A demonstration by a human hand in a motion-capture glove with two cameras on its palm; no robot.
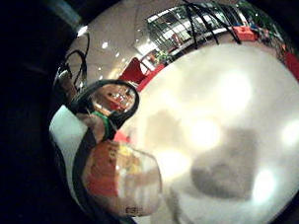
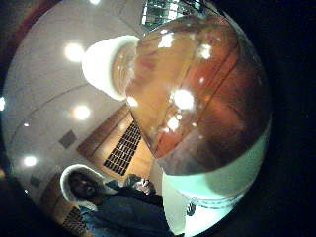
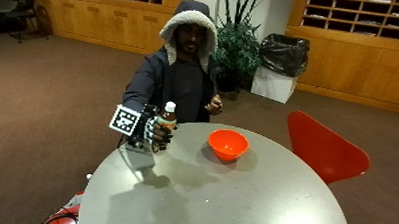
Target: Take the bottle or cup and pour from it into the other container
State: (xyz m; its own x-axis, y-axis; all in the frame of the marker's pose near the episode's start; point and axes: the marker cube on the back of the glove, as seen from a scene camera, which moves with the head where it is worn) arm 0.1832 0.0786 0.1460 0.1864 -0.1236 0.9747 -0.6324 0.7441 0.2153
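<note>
My gloved right hand point(image 3: 155, 133) grips a small bottle point(image 3: 166, 118) of brown drink with a white cap, held upright just above the round grey table point(image 3: 250, 199) near its far left edge. An orange bowl point(image 3: 228, 144) stands on the table to the right of the bottle, about a hand's width away. In the thumb side palm view the bottle point(image 2: 192, 94) fills most of the picture, white cap point(image 2: 106, 64) at its end. The little finger side palm view shows the bottle's labelled lower part point(image 1: 120, 177) beside the pale table top point(image 1: 228, 129).
A red chair point(image 3: 325, 149) stands at the table's right side. The person's bare left hand point(image 3: 215, 105) is held near their chest, behind the table. A potted plant point(image 3: 238, 48) and a bin with a black bag point(image 3: 281, 65) stand further back.
</note>
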